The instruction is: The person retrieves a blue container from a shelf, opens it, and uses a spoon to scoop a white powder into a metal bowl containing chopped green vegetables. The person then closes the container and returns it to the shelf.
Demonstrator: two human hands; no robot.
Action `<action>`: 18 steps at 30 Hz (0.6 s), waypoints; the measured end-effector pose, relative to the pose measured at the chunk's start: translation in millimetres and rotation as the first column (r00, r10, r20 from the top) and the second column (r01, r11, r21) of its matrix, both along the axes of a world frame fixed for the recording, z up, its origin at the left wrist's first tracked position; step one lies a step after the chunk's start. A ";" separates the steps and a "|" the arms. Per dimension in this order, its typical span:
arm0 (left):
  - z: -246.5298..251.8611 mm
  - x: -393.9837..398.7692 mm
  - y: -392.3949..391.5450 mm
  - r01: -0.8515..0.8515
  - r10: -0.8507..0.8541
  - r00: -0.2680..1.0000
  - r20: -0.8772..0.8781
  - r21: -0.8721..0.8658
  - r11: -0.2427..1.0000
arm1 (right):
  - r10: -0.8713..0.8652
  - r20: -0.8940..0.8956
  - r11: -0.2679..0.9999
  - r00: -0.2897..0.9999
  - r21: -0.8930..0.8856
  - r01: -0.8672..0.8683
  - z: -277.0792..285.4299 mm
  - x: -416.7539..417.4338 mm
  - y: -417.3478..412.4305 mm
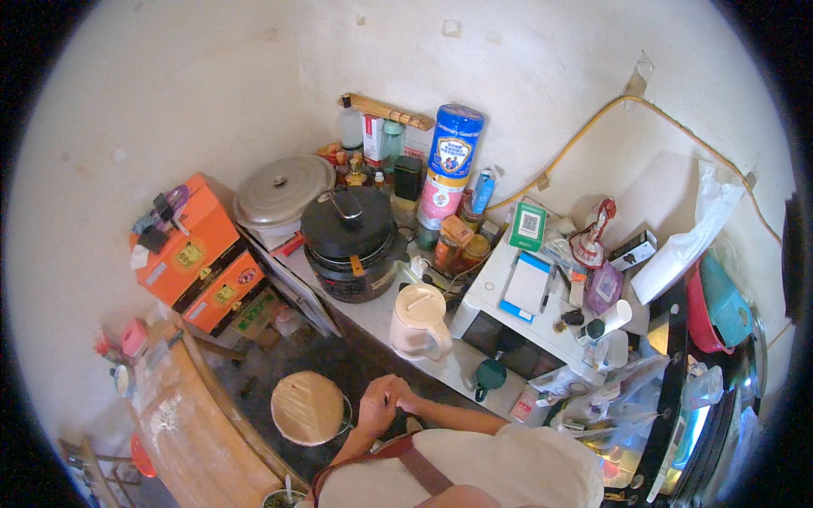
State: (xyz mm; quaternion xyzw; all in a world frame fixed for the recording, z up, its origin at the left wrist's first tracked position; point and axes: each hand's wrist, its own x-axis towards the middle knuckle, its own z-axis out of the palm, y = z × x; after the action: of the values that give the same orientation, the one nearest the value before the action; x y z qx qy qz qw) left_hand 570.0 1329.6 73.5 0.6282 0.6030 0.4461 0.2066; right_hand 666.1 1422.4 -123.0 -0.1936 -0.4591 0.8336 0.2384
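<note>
My left hand (376, 407) and my right hand (400, 394) are together in front of my body, fingers bent and overlapping. A small dark spot shows between them, and I cannot tell whether it is a thing or a gap. Just left of my left hand is a round, pale tan wooden-looking lid or board (308, 407), with a thin metal rim or handle showing at its right side. Beyond my hands, a cream electric kettle (416, 317) stands at the edge of a white table (444, 374). A dark green mug (490, 376) is right of the kettle.
A floury wooden board (197, 413) runs along the left, with a bowl of chopped filling (284, 498) by its near end. A black electric cooker (349, 254), a lidded metal pot (282, 190) and a white microwave (514, 298) crowd the table. Orange cartons (190, 247) are stacked at the left wall.
</note>
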 end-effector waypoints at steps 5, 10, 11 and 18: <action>-22.9 9.6 2.4 0.106 -0.084 0.984 -0.158 0.139 0.985 | 0.017 -0.008 0.760 1.000 -0.650 -0.018 68.3 0.3 -29.6; -66.3 4.8 -12.3 0.033 -0.034 0.998 -0.053 -0.008 0.999 | 0.076 0.100 0.855 0.992 -0.518 -0.014 95.7 17.4 -36.7; -96.8 -3.7 -11.3 -0.005 0.010 0.997 0.076 -0.074 0.997 | 0.135 0.144 0.952 0.980 -0.294 -0.088 101.3 29.6 -38.3; -110.2 -17.3 -3.5 0.012 0.226 0.716 0.661 -0.335 0.942 | 0.076 0.232 0.995 0.970 -0.088 -0.057 198.4 18.1 -27.9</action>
State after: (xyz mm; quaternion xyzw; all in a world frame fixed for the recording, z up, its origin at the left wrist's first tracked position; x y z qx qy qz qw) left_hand 552.7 1326.1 -36.6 0.3387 0.5811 0.5569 0.4872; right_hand 684.2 1394.5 75.4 -0.2850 -0.4563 0.8302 0.1463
